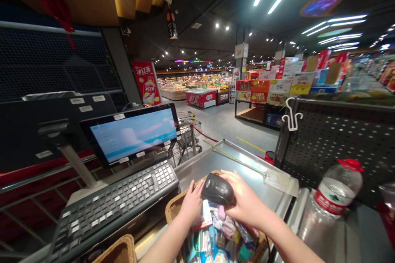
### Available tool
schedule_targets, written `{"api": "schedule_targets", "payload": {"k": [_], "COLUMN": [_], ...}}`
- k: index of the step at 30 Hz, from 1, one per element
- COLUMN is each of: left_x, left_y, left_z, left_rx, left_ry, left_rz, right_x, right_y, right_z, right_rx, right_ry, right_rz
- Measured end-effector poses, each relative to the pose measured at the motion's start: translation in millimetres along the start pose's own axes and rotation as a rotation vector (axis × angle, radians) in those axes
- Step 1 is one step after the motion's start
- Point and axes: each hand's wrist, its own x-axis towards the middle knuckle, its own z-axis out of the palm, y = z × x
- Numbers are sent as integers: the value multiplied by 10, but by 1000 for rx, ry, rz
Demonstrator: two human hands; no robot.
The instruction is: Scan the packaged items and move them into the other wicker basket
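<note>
The right hand (245,199) closes around a black handheld barcode scanner (217,189), its head tipped down just above a carded packet (205,213) that the left hand (191,202) grips by the edge. Both hands work over a wicker basket (174,209) crammed with small packaged goods (216,234), with a steel checkout counter (243,164) just beyond, a keyboard (114,201) to the left and a plastic water bottle (338,187) to the right.
</note>
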Motion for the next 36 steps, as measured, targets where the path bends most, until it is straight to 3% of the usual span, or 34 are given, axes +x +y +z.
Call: {"api": "schedule_targets", "payload": {"k": [4, 8, 15, 19, 24, 29, 36], "left_x": [-26, -29, -249, -468, -822, -1227, -1678], "left_y": [39, 47, 26, 20, -47, -209, -417], "left_z": [173, 250, 102, 2, -420, -955, -1347], "left_rx": [24, 6, -70, -125, -97, -20, 25], "left_ry": [-55, -30, 124, 293, 505, 599, 669], "left_rz": [-47, -110, -146, -160, -223, -319, -404], "right_x": [-24, -19, -4, 14, 32, 64, 119], "right_y": [37, 33, -2, -21, -98, -218, -421], "right_z": [7, 12, 8, 31, 90, 138, 207], "right_rx": [11, 19, 30, 23, 2, -4, -32], "right_ry": [-2, -9, 10, 7, -7, -19, -39], "right_rz": [14, 14, -1, 3, 25, 17, -22]}}
